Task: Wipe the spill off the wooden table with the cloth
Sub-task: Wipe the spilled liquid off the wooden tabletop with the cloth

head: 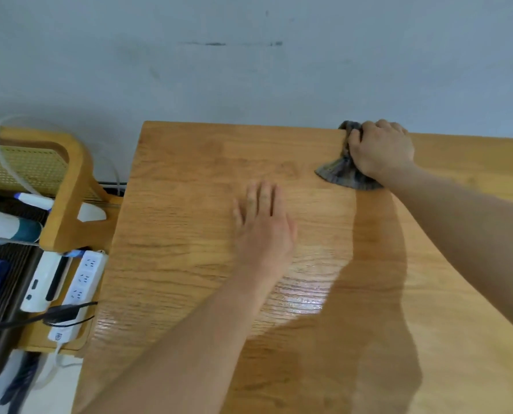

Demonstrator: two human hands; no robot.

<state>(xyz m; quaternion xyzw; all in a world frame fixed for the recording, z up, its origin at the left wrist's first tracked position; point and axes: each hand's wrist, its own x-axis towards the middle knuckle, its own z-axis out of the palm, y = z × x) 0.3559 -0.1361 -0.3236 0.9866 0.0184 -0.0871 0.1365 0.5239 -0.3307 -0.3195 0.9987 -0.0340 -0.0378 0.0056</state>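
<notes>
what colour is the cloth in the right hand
Grey, with faint darker stripes; the cloth shows best in the head view.

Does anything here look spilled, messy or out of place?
A glossy, wet-looking patch shines on the wooden table beside the left forearm, apart from the cloth gripped by the right hand. Dark scuffs mark the wall.

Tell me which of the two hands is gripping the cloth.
The right hand, at the far edge, grips the grey cloth; the left hand is open and flat over the wooden table, fingers straight, holding nothing.
</notes>
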